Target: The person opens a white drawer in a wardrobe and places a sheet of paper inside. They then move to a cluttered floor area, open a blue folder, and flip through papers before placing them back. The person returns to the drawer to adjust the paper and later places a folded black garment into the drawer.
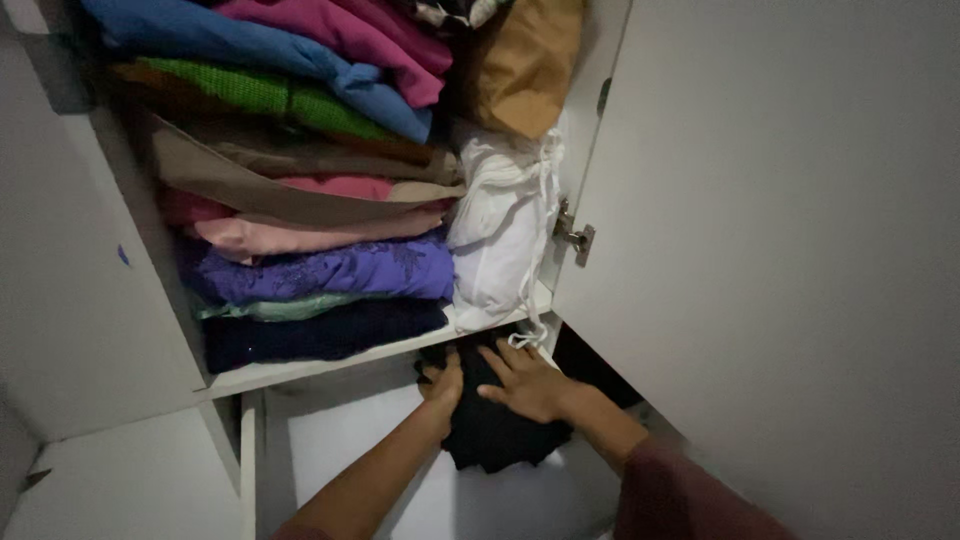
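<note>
Both our left hand (443, 383) and right hand (527, 383) lie flat, fingers spread (gripping nothing), on soft folded black cloth (497, 430) beneath them.

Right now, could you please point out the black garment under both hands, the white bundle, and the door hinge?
black garment (495, 440): head view, lower folded part.
white bundle (500, 230): head view, middle of the cloth.
door hinge (574, 236): head view, metal plate.

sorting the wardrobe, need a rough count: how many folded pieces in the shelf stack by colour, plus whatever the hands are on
Blue: 1
Magenta or pink: 3
Green: 1
Brown or tan: 2
Purple: 1
Pale teal: 1
Dark navy: 1
Black cloth under the left hand and right hand: 1
Total: 11, roughly; layers overlap.
</note>
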